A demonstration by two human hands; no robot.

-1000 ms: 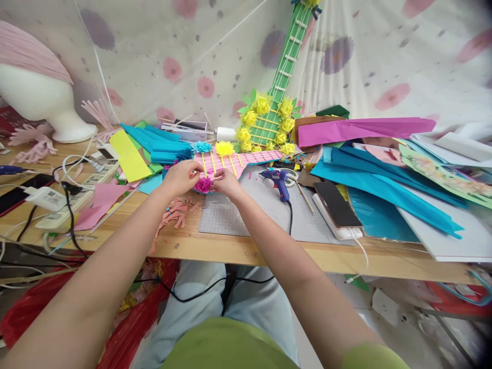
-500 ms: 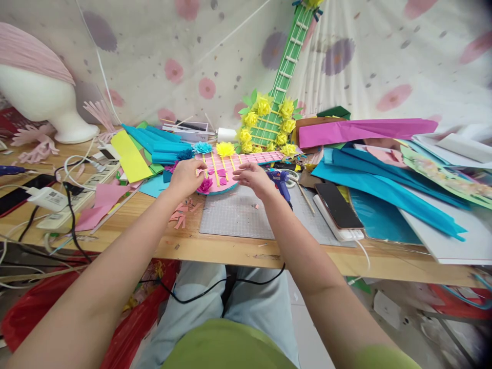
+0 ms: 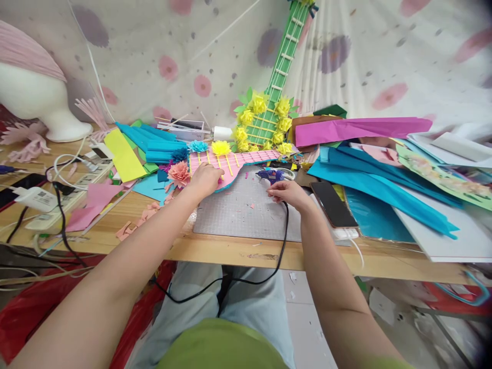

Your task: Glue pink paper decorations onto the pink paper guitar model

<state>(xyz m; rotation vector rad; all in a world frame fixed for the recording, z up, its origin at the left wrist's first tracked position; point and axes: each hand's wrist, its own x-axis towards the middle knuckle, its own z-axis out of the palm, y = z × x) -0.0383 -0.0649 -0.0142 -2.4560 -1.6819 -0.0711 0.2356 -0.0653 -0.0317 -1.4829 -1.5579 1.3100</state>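
My left hand (image 3: 205,178) rests knuckles up on the body of a pink paper guitar (image 3: 249,158), fingers curled down onto it; what lies under them is hidden. Paper flowers sit along the guitar's edge: a yellow one (image 3: 222,147), a blue one (image 3: 198,146) and a salmon one (image 3: 179,173) just left of that hand. My right hand (image 3: 288,193) is closed on the handle of a blue glue gun (image 3: 269,175) lying on the grey cutting mat (image 3: 238,215). The gun's black cord (image 3: 282,241) runs off the table edge toward my lap.
A green paper guitar (image 3: 271,115) with yellow flowers leans on the back curtain. A phone (image 3: 332,205) lies right of the mat beside teal (image 3: 384,192) and magenta paper sheets (image 3: 361,129). A power strip with chargers (image 3: 73,187) and a foam head (image 3: 34,97) stand at left.
The magenta flower both hands held is now out of sight under my left hand on the pink guitar. My right hand moved right and closed on the glue gun. A salmon flower shows.
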